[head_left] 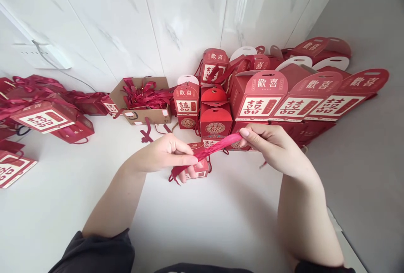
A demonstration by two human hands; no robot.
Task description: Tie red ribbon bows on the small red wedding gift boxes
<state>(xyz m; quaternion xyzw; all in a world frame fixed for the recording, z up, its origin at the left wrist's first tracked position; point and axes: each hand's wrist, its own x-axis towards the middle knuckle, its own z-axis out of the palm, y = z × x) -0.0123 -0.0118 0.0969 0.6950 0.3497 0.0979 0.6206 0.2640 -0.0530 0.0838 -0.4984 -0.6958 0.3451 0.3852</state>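
A dark pink-red ribbon (217,147) stretches between both hands above the white table. My left hand (170,155) pinches its lower end between thumb and fingers, and a loose tail dangles below. Gripping the upper end is my right hand (265,144), with a short tail showing under it. Behind and beneath the left fingers lies a small red gift box (202,172), with a cord handle at its side and partly covered by that hand.
Stacked red gift boxes (263,98) stand against the tiled wall at right. An open cardboard box (143,116) holds many ribbons. Ribbon scraps (146,133) lie before it. More boxes with ribbons (47,117) are at left. A cable runs from a wall socket (41,57).
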